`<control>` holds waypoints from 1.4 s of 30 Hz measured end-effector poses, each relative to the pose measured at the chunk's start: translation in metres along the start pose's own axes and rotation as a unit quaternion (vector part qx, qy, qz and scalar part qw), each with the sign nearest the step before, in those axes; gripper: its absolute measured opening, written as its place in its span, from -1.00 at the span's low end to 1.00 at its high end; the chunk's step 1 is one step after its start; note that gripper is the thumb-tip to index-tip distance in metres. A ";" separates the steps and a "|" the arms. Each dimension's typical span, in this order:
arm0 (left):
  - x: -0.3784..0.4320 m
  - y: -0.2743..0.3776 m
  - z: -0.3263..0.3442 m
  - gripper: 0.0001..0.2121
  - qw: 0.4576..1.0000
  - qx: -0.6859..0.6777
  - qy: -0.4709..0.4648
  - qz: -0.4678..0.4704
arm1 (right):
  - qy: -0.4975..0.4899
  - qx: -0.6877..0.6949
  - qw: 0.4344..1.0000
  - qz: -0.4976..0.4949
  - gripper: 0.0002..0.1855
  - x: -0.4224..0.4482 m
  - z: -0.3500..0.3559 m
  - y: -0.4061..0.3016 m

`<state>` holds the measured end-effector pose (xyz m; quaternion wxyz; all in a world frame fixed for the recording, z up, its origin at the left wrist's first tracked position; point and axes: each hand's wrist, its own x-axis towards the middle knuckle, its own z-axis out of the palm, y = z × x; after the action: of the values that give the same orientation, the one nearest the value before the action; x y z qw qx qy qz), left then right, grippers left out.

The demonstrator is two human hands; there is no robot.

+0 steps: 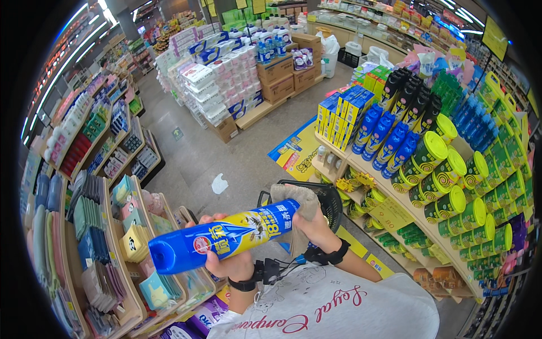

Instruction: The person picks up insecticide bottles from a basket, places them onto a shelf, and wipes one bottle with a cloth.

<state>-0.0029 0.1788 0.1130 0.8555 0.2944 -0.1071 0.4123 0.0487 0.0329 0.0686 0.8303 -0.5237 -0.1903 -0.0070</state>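
Observation:
My left hand is wrapped around a blue and yellow insecticide spray can near its blue cap, with the thumb on the label side. The can lies nearly level, tilted a little up to the right, and bears printed writing and a picture of insects. At its base end, my right hand grips a beige-grey cloth pressed against the can. The cloth drapes over the can's end and hangs below it. Behind the cloth is a black plastic shopping basket, partly hidden; its contents cannot be made out.
To the right, a wooden display shelf carries blue spray cans, black spray cans, small boxes and green tubs. Folded towels fill shelves on the left. Paper packs are stacked ahead beyond the grey floor.

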 end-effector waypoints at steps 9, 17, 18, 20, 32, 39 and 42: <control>-0.029 -0.016 -0.019 -0.20 0.933 0.269 -0.210 0.116 | 0.143 0.082 0.962 0.218 -0.70 0.003 -0.006 0.037; -0.030 -0.027 -0.024 -0.23 0.930 0.275 -0.239 0.038 | 0.225 0.107 0.948 0.198 -0.73 -0.016 -0.014 0.056; -0.028 -0.030 -0.025 -0.25 0.938 0.258 -0.228 0.029 | 0.259 0.108 0.941 0.188 -0.73 -0.017 -0.014 0.058; -0.026 -0.042 -0.031 -0.30 0.956 0.194 -0.220 0.028 | 0.302 0.114 0.930 0.177 -0.74 -0.023 -0.019 0.057; -0.068 -0.053 -0.045 -0.29 0.903 0.348 -0.228 -0.105 | 0.264 -0.180 0.939 0.125 -0.70 -0.058 -0.051 0.066; -0.062 -0.096 -0.021 -0.16 0.901 0.259 -0.336 -0.089 | 0.133 -0.174 0.943 0.252 -0.58 -0.030 -0.103 0.051; -0.062 -0.130 0.012 -0.26 0.874 0.317 -0.362 -0.069 | 0.132 0.193 0.910 0.343 -0.63 -0.005 -0.132 0.052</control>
<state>0.0587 0.0683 0.0423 0.6437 0.6854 -0.2523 0.2283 0.0955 -0.0598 -0.0283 0.8839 -0.3810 0.1142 0.2461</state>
